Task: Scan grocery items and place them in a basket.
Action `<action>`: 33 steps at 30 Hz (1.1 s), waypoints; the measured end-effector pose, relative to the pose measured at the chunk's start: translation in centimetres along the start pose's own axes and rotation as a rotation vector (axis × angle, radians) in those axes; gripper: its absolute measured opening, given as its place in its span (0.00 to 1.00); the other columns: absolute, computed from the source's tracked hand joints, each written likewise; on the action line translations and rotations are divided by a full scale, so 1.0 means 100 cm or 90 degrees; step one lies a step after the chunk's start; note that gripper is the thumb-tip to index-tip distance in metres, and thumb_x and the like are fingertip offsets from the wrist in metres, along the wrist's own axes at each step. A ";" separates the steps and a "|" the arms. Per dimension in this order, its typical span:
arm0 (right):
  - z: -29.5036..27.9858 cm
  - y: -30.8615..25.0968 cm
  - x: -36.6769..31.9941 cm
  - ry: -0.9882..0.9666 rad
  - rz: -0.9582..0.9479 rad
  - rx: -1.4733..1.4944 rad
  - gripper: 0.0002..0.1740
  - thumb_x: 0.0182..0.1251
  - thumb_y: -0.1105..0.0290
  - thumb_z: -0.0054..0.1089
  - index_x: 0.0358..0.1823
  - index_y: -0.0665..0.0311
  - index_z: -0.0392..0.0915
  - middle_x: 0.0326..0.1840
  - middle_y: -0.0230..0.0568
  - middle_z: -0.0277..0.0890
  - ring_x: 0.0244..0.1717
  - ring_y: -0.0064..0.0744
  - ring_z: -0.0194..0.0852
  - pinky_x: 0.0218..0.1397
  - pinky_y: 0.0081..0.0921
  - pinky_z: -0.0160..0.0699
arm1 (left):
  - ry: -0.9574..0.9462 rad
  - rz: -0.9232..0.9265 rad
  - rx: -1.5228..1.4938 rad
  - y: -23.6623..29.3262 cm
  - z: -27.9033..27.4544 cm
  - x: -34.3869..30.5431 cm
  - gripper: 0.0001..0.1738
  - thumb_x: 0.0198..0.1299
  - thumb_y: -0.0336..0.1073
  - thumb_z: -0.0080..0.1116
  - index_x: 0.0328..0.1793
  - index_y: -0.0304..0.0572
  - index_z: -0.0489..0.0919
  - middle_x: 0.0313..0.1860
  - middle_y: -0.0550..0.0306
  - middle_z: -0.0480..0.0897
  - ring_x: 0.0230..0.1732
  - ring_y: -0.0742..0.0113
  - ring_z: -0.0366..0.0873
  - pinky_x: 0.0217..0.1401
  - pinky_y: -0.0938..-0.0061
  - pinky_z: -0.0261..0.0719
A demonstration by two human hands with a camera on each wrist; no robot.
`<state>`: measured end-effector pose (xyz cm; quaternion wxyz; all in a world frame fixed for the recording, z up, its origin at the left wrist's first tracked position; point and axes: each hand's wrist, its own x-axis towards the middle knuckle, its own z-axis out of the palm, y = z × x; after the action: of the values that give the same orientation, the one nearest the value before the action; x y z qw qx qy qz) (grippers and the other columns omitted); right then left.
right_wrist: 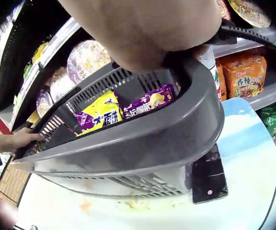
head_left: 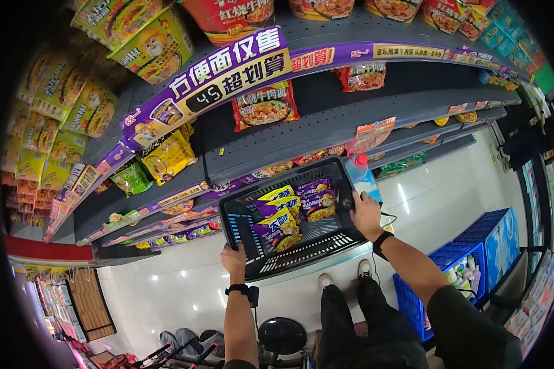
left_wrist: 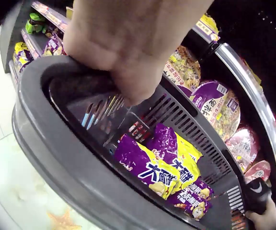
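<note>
1. Head view: a basket (head_left: 314,251) sits at the centre of the frame, with purple-and-yellow packets (head_left: 283,227) lying inside it.
2. Left hand (head_left: 234,259), at the basket's lower left corner, grips the rim with its fingers curled over it. Right hand (head_left: 366,215), right of centre, grips the opposite end beside a black part (head_left: 346,200).
3. Only the head view takes in the purple banner (head_left: 228,74) across the upper left, the shoes (head_left: 326,280) at lower centre and the blue crates (head_left: 410,307) at lower right.
4. Left wrist view: the left hand covers the top of the frame, hiding its own fingertips, and the right hand appears at the lower right edge. Printed starfish (left_wrist: 63,220) shows at lower left; lidded bowls (left_wrist: 219,110) line the right.
5. Right wrist view: a black slab (right_wrist: 207,182), hard to find in the other views, shows below the basket at lower right, over a pale printed surface (right_wrist: 243,158). Whether the basket touches that surface, I cannot tell. Orange packet (right_wrist: 243,74) stands at upper right.
</note>
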<state>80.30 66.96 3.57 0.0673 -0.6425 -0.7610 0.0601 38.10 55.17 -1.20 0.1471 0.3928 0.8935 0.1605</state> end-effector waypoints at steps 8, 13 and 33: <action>0.034 0.008 0.005 0.082 -0.014 0.019 0.35 0.39 0.68 0.72 0.56 0.61 0.74 0.42 0.43 0.73 0.45 0.47 0.74 0.46 0.43 0.74 | 0.064 -0.001 0.040 -0.011 0.021 0.004 0.25 0.59 0.51 0.66 0.34 0.30 0.79 0.30 0.32 0.84 0.36 0.33 0.84 0.40 0.47 0.81; 0.048 0.014 0.006 0.102 -0.013 0.045 0.33 0.37 0.72 0.70 0.53 0.62 0.74 0.39 0.43 0.72 0.41 0.48 0.74 0.43 0.44 0.74 | 0.046 -0.011 0.067 -0.003 0.024 0.001 0.24 0.60 0.50 0.66 0.34 0.31 0.78 0.28 0.34 0.84 0.33 0.35 0.84 0.37 0.48 0.81; 0.073 0.020 0.007 0.164 0.064 0.179 0.29 0.41 0.73 0.74 0.49 0.65 0.75 0.37 0.51 0.78 0.38 0.59 0.79 0.41 0.47 0.77 | 0.043 -0.010 -0.027 0.010 0.023 0.001 0.16 0.58 0.36 0.69 0.33 0.26 0.78 0.23 0.36 0.82 0.24 0.40 0.83 0.28 0.57 0.79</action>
<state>80.76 67.95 -3.96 0.2500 -0.6661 -0.6974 0.0864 39.55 56.27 -2.86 0.1267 0.3771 0.8972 0.1917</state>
